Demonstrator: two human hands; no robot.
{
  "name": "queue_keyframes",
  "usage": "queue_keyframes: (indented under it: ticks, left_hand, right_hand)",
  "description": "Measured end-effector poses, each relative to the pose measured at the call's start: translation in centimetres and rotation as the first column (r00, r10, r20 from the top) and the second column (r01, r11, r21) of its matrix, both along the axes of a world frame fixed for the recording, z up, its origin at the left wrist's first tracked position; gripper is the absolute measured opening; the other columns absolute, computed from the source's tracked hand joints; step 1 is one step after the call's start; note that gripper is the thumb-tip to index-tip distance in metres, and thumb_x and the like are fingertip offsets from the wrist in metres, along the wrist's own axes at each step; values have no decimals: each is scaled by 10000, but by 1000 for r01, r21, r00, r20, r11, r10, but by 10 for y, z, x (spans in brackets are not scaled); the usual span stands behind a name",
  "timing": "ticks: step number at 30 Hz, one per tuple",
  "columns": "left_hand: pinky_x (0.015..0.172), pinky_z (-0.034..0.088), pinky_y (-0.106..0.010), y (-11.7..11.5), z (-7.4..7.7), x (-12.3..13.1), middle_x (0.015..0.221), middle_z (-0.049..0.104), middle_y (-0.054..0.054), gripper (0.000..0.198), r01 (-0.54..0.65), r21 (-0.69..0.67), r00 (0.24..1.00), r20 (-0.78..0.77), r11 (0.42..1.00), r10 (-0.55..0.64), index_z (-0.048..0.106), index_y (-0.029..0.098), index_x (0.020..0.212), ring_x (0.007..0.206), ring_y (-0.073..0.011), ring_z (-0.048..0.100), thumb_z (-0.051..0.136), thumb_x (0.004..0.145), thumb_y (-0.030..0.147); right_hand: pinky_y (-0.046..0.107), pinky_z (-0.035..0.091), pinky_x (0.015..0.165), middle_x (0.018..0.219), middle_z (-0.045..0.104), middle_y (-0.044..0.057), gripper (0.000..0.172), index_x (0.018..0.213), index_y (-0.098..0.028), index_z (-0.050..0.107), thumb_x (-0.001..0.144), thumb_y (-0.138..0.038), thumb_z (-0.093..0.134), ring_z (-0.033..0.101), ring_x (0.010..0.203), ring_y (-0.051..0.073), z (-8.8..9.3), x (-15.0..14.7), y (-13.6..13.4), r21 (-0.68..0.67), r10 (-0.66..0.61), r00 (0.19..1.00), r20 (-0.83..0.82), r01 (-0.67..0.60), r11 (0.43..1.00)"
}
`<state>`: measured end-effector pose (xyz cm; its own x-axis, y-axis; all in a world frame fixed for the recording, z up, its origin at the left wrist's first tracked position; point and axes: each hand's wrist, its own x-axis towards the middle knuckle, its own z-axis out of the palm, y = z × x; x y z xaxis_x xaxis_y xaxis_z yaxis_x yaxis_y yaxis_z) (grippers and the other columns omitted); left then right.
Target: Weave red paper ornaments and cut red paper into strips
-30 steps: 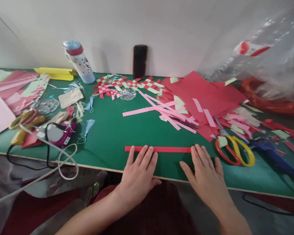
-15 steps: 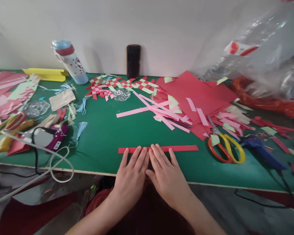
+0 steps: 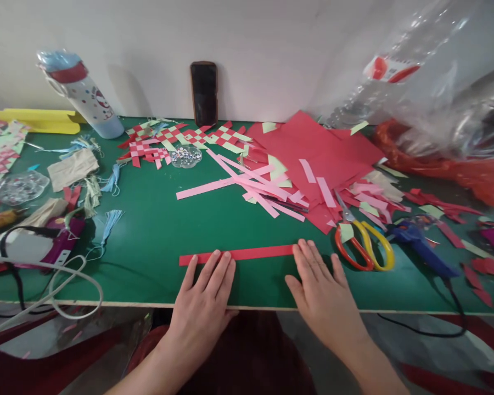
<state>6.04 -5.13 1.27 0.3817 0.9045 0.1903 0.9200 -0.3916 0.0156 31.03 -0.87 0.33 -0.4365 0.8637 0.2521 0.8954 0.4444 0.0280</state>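
Red strip (image 3: pixel 263 253): lies flat on the green table (image 3: pixel 148 225), lower middle of the frame, its right end slightly higher in view.
Left hand (image 3: pixel 202 296): palm down, fingers straight and a little spread, tips resting on the strip's left part; pinches nothing.
Right hand (image 3: pixel 324 293): palm down, thumb wide of the straight fingers, tips at the strip's right end; pinches nothing either.
Scissors (image 3: pixel 366 241): just right of the right hand, red and yellow handles.
Glue gun (image 3: pixel 426 249): blue, lower right, beside the scissors.
Pink strips (image 3: pixel 208 187): crisscrossed at the centre, above the red strip.
Red sheets (image 3: pixel 308 137): piled right of upper centre.
Checkered pieces (image 3: pixel 197 135): in a row, upper centre.
Phone (image 3: pixel 205 93): upright against the wall (image 3: pixel 271 55), top centre.
Bottle (image 3: pixel 86 99): upper left.
Blue tassel (image 3: pixel 110 225): left of centre.
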Motion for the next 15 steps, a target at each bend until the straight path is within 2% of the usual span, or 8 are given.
queue_keyframes:
  ticks: [5,11,15]
  left_hand:
    - [1228,54,-415,-3,1,-14,1510,435,-60,756,20,-11,1000,19,1000,-20,456,141,1430,1384,-228,405,406,899,677]
    - [1209,112,-483,-20,4,-51,1527,399,-116,708,-28,-27,995,-99,999,25,377,120,1471,1395,-261,395,395,945,593]
    - [1208,-3,-514,-27,5,-65,1514,417,-135,688,-47,-14,992,-117,999,45,357,94,1472,1386,-266,405,378,964,556]
  right_hand:
    - [563,283,1105,1479,455,176,662,1567,-144,37,1006,-353,319,417,1377,306,-1,12,3,20,-20,1000,14,20,1000]
    - [558,287,1108,1479,459,167,650,1569,-154,51,1008,-363,303,405,1386,307,-3,10,3,20,-13,1000,-15,13,1000]
    - [554,286,1110,1488,450,160,631,1565,-151,109,1008,-391,281,393,1393,305,-5,12,3,15,-13,1000,-24,14,1000]
